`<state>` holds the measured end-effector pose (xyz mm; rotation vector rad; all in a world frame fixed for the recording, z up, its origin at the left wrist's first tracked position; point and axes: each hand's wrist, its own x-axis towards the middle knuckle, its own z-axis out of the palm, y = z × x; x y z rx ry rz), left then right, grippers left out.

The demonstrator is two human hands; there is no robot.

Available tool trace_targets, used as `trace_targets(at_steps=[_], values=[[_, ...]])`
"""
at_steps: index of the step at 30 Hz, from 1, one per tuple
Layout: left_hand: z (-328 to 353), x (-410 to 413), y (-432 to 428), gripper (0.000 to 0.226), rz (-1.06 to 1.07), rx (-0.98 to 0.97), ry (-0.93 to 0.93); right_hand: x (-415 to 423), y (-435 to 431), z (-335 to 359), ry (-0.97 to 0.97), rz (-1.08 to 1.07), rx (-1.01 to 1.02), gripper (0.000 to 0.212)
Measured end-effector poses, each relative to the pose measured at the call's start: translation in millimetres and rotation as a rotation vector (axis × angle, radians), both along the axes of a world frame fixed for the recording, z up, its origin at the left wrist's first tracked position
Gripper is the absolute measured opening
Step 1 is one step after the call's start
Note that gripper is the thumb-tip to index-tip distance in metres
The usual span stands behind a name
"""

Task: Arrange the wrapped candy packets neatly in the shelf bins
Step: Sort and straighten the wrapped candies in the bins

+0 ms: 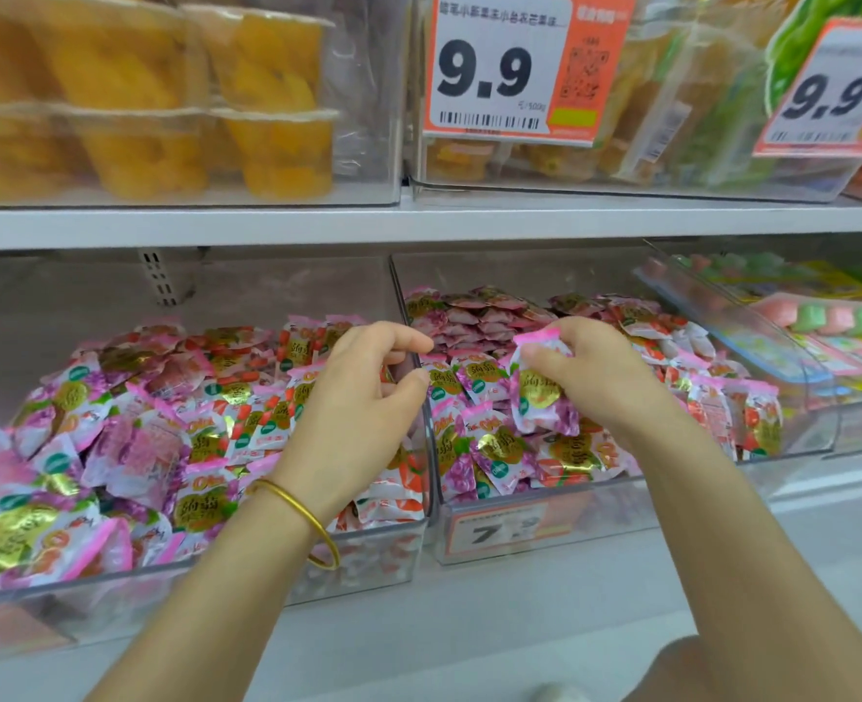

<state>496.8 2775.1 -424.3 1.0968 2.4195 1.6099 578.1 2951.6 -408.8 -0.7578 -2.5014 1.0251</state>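
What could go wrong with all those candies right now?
The right hand only pinches one candy packet above the right bin, so it might slip and land crooked. The left bin looks heaped with packets close to its front wall, so the left hand or its bangle could nudge some over the edge.

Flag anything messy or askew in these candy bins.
Left bin: packets heaped at all angles. Right bin: neat rows at the back, a loose jumble in front. The right hand holds one packet.
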Motion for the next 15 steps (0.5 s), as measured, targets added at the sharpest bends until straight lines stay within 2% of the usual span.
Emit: trace_targets(at_steps=[5,10,15], values=[[0.8,1.2,2.2,0.02,-0.01,0.004,-0.009,-33.8,-3.4,-0.6,0.004,0.037,0.038,0.022],[-0.1,-0.2,0.0,0.022,-0.024,0.01,-0.018,-44.2,-6.3,-11.1,-0.09,0.026,0.355,0.032],[-0.1,-1.4,-1.4,0.021,-0.018,0.006,0.006,-18.8,-10.8,-11.8,-0.055,0.127,0.247,0.024]])
